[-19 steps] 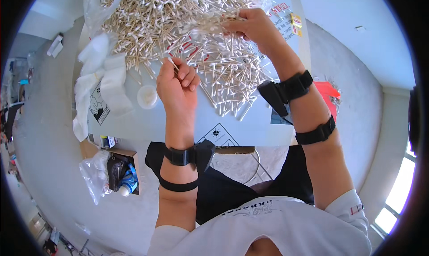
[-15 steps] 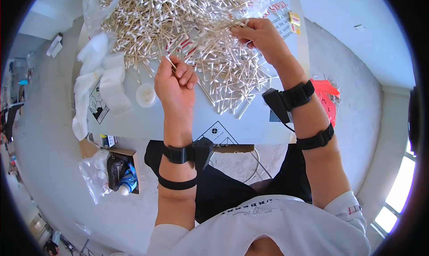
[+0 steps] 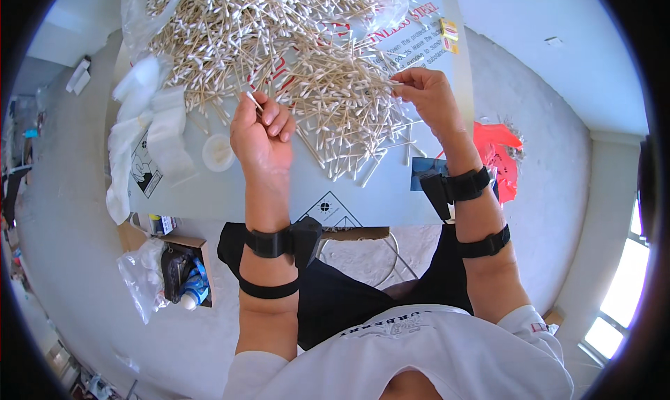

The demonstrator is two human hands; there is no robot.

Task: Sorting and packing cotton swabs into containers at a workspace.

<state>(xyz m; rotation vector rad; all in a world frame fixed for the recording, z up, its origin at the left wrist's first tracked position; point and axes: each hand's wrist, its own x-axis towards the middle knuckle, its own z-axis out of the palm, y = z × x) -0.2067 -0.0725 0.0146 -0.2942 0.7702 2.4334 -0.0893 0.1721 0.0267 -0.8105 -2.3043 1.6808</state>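
Note:
A large heap of cotton swabs (image 3: 230, 30) with pale sticks and white tips covers the far side of the table. A smaller pile of cotton swabs (image 3: 342, 96) lies nearer, between my hands. My left hand (image 3: 262, 135) is palm up in front of the heap, its fingers curled round a cotton swab (image 3: 254, 101) whose white tip sticks out by the thumb. At the right edge of the nearer pile, my right hand (image 3: 429, 100) has thumb and forefinger pinched on a cotton swab; the fingers cover most of it.
Clear plastic bags (image 3: 143, 86) lie along the table's left side, beside a small round white dish (image 3: 218, 153). Yellow packets (image 3: 449, 37) sit at the far right. Below the table edge, an open box (image 3: 202, 250) holds a bottle and a dark pouch. A red bag (image 3: 497, 156) is beyond the right edge.
My right hand has come down and nearer from above the piles to the right edge of the nearer one. My left hand keeps its hold, and the whole view has shifted slightly.

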